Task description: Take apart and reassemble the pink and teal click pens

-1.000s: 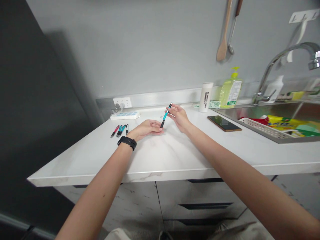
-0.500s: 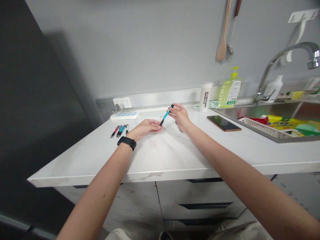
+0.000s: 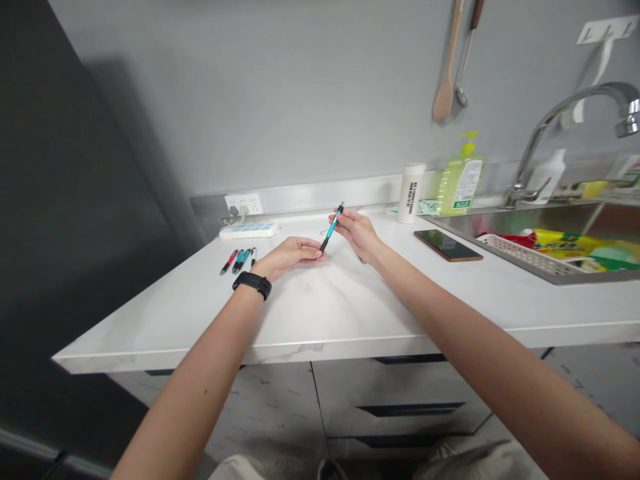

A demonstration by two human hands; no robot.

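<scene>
A teal pen (image 3: 333, 227) with a black grip and black top is held slanted above the counter between my two hands. My left hand (image 3: 295, 255), below a black watch, pinches its lower black end. At its upper part, the fingers of my right hand (image 3: 357, 231) close around the teal barrel. A small dark item on the counter is partly hidden behind my right hand; its kind I cannot make out. Left of my left hand lie several pens: a red pen (image 3: 229, 262), teal pens (image 3: 241, 261) and a white-and-black pen (image 3: 253, 257).
A white power strip (image 3: 249, 231) lies behind the pens. To the right are a phone (image 3: 447, 246), a white canister (image 3: 411, 193), a yellow-green pump bottle (image 3: 461, 177) and a sink with a white basket (image 3: 533, 256). The counter's front edge (image 3: 320, 352) runs below my forearms.
The upper end of the teal pen has tipped slightly left and up, so it stands steeper. My right hand has shifted slightly left with it; my left hand keeps nearly the same place.
</scene>
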